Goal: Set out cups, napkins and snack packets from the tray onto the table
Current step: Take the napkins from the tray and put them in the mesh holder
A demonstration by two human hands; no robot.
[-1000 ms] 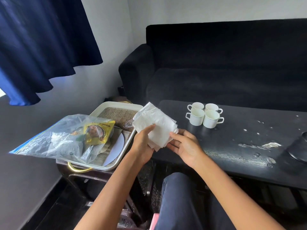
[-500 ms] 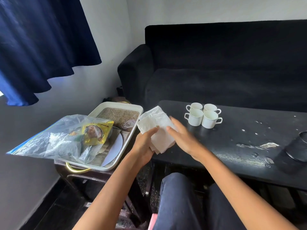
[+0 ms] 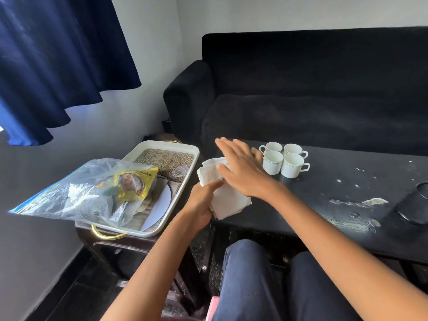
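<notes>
A stack of white napkins lies at the near left corner of the black table. My left hand grips the stack's left edge, thumb on top. My right hand lies flat over the napkins with straight fingers. Several white cups stand grouped on the table just right of my right hand. The white tray sits on a side stand to the left. It holds a clear plastic bag with a yellow snack packet inside.
A black sofa runs behind the table. A dark round container stands at the table's right edge. White flaky marks dot the tabletop. A woven mat, a small glass and a white plate lie in the tray.
The napkin stack came down from the air onto the table corner. My right hand let go of its underside and now lies flat on top.
</notes>
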